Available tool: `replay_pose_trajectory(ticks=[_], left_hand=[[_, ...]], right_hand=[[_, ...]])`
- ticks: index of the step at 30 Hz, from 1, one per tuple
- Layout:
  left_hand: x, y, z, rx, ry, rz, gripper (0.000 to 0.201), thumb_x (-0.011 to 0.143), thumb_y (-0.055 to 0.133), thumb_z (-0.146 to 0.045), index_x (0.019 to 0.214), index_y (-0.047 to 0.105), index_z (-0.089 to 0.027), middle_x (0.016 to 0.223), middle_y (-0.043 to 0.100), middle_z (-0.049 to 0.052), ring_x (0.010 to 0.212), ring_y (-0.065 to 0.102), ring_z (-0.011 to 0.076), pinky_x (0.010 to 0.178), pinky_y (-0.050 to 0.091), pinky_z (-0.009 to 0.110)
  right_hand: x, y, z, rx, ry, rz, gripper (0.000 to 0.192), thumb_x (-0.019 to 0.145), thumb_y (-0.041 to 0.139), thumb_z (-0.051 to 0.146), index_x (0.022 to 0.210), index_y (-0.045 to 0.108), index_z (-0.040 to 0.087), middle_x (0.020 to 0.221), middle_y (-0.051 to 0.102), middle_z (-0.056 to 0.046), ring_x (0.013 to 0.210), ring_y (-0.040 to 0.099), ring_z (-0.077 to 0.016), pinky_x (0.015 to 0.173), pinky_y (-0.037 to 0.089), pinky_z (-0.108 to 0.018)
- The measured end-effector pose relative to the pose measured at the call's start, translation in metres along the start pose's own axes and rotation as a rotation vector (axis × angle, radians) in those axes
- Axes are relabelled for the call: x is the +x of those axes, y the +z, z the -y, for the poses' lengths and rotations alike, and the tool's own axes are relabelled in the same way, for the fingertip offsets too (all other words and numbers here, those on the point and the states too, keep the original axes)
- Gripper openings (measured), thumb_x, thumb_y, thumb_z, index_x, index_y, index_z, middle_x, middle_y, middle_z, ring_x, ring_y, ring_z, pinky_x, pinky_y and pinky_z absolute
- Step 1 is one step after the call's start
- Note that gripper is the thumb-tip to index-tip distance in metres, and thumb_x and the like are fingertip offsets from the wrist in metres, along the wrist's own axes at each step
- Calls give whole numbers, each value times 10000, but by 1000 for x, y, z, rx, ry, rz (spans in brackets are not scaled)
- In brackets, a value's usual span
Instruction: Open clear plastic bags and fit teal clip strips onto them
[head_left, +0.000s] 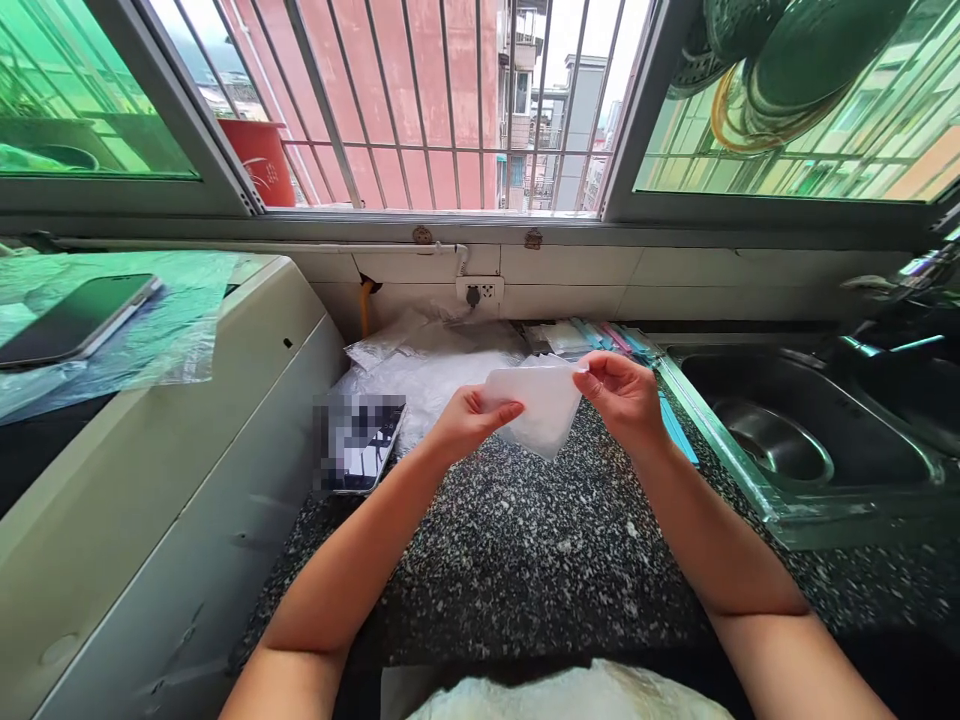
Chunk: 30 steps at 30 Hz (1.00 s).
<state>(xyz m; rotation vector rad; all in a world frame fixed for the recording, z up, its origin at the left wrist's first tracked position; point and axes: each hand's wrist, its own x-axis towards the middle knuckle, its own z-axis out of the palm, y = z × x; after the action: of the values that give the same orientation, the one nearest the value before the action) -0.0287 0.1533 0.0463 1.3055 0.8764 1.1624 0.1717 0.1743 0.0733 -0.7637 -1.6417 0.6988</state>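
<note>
While the left hand (472, 420) grips one end of the white pouch (544, 395) and the right hand (622, 400) pinches its corner, it's up over counter (540, 560), left of sink (847, 510); thin-looking plastic could slip if that small pinch loosens, or crease if tugged unevenly.

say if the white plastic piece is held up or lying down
Held up: the left hand grips the white plastic piece on the left, the right hand pinches its upper right corner, above the counter.
</note>
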Motion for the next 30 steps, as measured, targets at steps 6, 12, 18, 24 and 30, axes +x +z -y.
replay_pose_trajectory(ticks=[6, 12, 18, 24, 30], left_hand=[[0, -1, 4, 126, -10, 63, 376, 657, 715, -455, 777, 662, -102, 700, 659, 41, 647, 585, 138, 635, 476, 267], [3, -1, 6, 88, 238, -12, 468, 719, 671, -469, 1054, 519, -179, 911, 657, 58, 816, 614, 171, 702, 495, 275], [1, -7, 13, 228, 468, 34, 528, 779, 636, -397, 1242, 408, -285, 1139, 608, 77, 1017, 582, 205, 867, 482, 363], [1, -18, 18, 450, 526, 40, 525, 780, 638, -373, 1274, 493, -268, 1297, 550, 95, 1135, 542, 239, 980, 426, 374], [0, -20, 12, 486, 579, 63, 593, 798, 620, -330, 1352, 414, -288, 1262, 589, 84, 1077, 581, 205, 965, 455, 362]], right_hand=[[2, -2, 5, -65, 29, 58, 166, 722, 667, 362, 728, 627, 202, 694, 608, 7, 651, 532, -111, 626, 453, -274], [0, 5, 4, -95, 28, 31, 154, 750, 618, 326, 688, 608, 185, 648, 599, 9, 608, 526, -101, 595, 449, -263], [6, 5, -2, -23, 197, -73, 197, 713, 603, 359, 660, 578, 170, 582, 529, 27, 540, 451, -80, 494, 371, -228], [10, -1, -1, 5, 208, -74, 200, 707, 605, 356, 651, 572, 166, 587, 524, 27, 540, 452, -77, 497, 367, -226], [9, -2, 1, 9, 193, -68, 194, 725, 597, 350, 659, 570, 170, 589, 544, 25, 544, 480, -80, 518, 398, -234]])
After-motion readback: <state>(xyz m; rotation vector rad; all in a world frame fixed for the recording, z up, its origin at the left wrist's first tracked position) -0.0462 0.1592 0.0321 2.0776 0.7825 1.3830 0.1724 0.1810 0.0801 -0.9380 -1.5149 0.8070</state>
